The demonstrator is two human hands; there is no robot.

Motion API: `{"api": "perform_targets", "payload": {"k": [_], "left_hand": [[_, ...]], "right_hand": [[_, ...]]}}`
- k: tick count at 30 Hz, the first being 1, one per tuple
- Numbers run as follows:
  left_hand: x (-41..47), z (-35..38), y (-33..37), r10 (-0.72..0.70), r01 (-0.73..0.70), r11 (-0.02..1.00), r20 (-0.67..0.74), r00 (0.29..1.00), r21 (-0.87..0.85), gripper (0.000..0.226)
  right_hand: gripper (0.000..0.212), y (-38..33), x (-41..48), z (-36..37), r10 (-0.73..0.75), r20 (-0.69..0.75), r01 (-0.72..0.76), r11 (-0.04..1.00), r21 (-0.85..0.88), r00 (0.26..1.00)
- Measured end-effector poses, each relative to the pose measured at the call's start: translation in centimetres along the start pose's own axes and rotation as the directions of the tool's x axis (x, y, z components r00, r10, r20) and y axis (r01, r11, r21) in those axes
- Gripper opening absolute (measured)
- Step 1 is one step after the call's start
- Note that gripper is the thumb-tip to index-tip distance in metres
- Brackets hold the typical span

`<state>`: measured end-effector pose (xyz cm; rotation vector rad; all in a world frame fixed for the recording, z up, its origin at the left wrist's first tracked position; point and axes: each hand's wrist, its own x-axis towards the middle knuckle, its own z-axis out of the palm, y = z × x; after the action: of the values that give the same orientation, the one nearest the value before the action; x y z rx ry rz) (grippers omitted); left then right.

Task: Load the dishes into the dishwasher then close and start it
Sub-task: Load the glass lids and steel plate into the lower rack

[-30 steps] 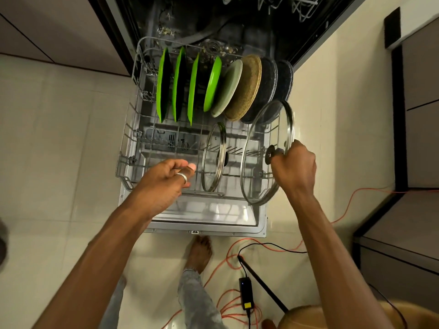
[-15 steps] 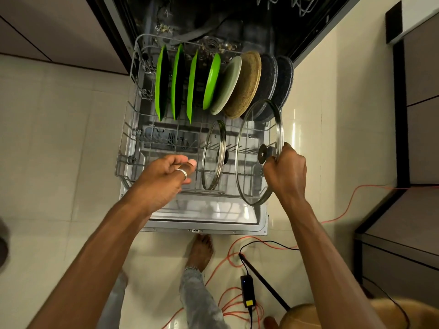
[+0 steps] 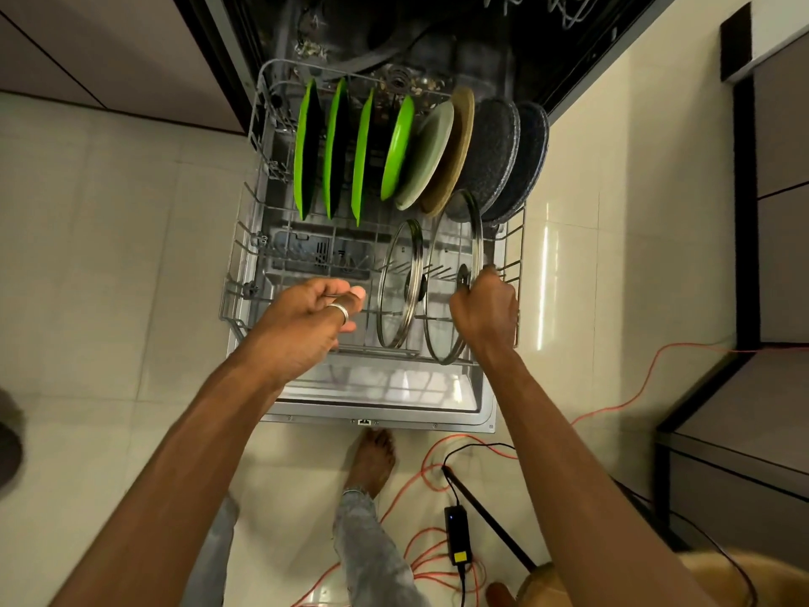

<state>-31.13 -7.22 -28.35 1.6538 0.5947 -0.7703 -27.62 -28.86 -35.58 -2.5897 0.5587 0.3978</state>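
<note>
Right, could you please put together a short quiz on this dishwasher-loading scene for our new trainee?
1. True or false: the right hand grips the larger glass lid by its knob.
2. How many bright green plates stand in the lower rack?
3. The smaller glass lid stands: A) left of the larger lid; B) flat on the floor; C) in the upper rack.
Key: 1 true; 2 four; 3 A.

**Large lid held on edge in the rack**

The right grip (image 3: 483,308) curls round the knob of the large glass lid (image 3: 451,238), which is upright on edge in the lower rack (image 3: 245,256), just right of a smaller glass lid (image 3: 400,265). The left grip (image 3: 311,317) hovers over the rack's front, fingers loosely curled, holding nothing. Behind stand four green plates (image 3: 306,146), a pale plate (image 3: 431,155), a tan plate (image 3: 462,133) and two dark speckled plates (image 3: 499,146).
</note>
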Motion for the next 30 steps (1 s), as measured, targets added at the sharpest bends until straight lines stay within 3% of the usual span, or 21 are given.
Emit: {"api": "perform_targets", "payload": {"k": [8, 14, 18, 20, 23, 30], "left_hand": [[0.0, -0.5, -0.2, 0.001, -0.001, 1.0, -0.007, 1.0, 0.001, 0.031], [-0.2, -2.0, -0.3, 0.004, -0.004, 1.0, -0.015, 1.0, -0.001, 0.027], [-1.1, -3.8, 0.0, 0.02, -0.021, 1.0, -0.025, 0.999, -0.024, 0.025], [-1.9, -5.1, 0.3, 0.029, -0.03, 0.999, -0.038, 0.999, -0.041, 0.023], [-4.4, -8.0, 1.5, 0.043, -0.049, 0.995, -0.074, 0.996, -0.088, 0.018], [-15.8, -19.3, 6.3, 0.144, -0.178, 0.963, -0.177, 0.974, -0.2, 0.016]], "right_hand": [[0.028, 0.2, -1.0, 0.2, 0.073, 0.033, -0.075, 0.995, 0.067, 0.997], [0.054, 0.3, -2.0, -0.9, 0.133, 0.056, -0.14, 0.979, 0.15, 0.99], [0.05, -1.2, -5.0, -2.1, -0.034, -0.151, 0.044, 0.997, 0.062, 0.988], [0.046, -2.9, -6.7, -2.7, -0.135, -0.179, 0.141, 0.99, 0.024, 0.974], [0.035, -7.3, -9.5, -4.4, -0.263, -0.135, 0.269, 0.963, 0.028, 0.955], [0.026, -24.6, -19.2, -11.8, -0.363, 0.063, 0.35, 0.924, 0.154, 0.93]]}}
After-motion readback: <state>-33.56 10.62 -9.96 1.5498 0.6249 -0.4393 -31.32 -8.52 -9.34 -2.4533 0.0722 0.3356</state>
